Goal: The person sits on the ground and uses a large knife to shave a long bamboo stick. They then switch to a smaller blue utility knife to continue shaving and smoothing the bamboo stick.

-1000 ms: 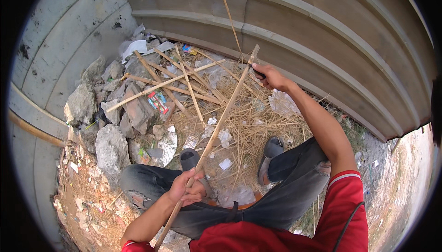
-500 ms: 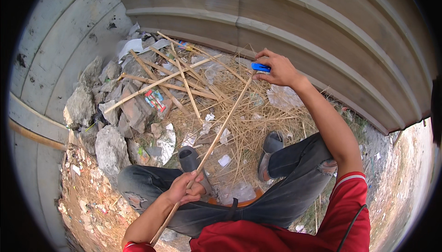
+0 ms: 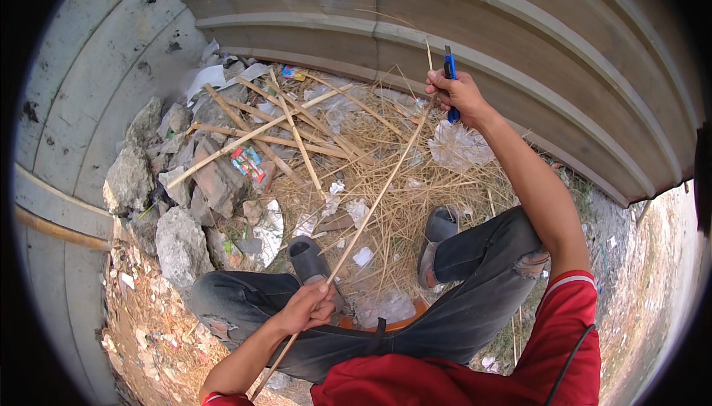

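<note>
A long, thin bamboo strip (image 3: 378,200) runs slantwise between my hands, from beside my left hip up toward the metal wall. My left hand (image 3: 306,308) is closed round its lower part, above my left thigh. Farther off, my right hand (image 3: 461,96) holds a blue utility knife (image 3: 450,65), its blade end pointing up. The fingers of that hand also close on the strip's far part, and its thin tip sticks up past them. A fine sliver curves near this tip, against the wall.
Several bamboo strips (image 3: 300,143) lie crossed at the left, beside grey rocks (image 3: 182,246). Thin shavings (image 3: 393,235) and paper scraps cover the ground between my sandals (image 3: 308,258). Corrugated metal (image 3: 475,5) stands ahead, a pale panel wall (image 3: 89,72) at left. Something orange (image 3: 419,313) shows between my legs.
My right hand has moved slightly up and right, and the utility knife has turned from lying sideways to upright. The strip's far end now extends beyond my right fingers. My left hand stays closed on it.
</note>
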`<state>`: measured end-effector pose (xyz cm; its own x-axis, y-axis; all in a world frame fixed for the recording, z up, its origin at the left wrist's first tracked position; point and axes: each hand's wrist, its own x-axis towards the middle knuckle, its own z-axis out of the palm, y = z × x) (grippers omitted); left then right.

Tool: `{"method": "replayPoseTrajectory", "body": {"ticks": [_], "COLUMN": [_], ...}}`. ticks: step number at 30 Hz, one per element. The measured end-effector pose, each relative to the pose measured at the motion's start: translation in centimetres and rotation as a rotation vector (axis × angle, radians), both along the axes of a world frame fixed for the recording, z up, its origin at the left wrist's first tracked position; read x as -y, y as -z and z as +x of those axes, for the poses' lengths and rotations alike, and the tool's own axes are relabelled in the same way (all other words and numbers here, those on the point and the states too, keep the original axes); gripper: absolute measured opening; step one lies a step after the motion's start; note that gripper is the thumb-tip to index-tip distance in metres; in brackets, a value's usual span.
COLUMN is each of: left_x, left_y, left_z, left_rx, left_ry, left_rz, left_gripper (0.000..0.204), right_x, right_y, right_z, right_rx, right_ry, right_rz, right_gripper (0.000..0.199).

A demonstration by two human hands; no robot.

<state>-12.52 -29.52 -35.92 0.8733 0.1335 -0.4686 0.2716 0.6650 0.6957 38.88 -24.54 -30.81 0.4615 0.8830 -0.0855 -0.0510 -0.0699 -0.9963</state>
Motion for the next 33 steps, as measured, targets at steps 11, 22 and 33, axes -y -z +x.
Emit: {"method": "replayPoseTrajectory", "body": {"ticks": [11, 22, 33], "left_x": [-0.1, -1.4, -1.1], "left_y": [-0.1, -2.5, -4.2], "left_z": [1.0, 5.5, 7.0], "left_rx": [0.062, 0.208, 0.087], "left_ry": [-0.108, -0.153, -0.366], "left_rz": [0.142, 0.028, 0.129], "left_gripper": [0.034, 0.043, 0.059], "right_x": [1.2, 1.8, 2.9], "right_y": [-0.4, -2.1, -4.1], "right_z": [-2.3, -16.6, -16.9], "right_rx": [0.633, -0.046, 0.787], "right_ry": [0.226, -0.235, -0.428], "right_rz": [-0.094, -0.069, -0.078], "right_gripper": [0.048, 0.038, 0.058]}}
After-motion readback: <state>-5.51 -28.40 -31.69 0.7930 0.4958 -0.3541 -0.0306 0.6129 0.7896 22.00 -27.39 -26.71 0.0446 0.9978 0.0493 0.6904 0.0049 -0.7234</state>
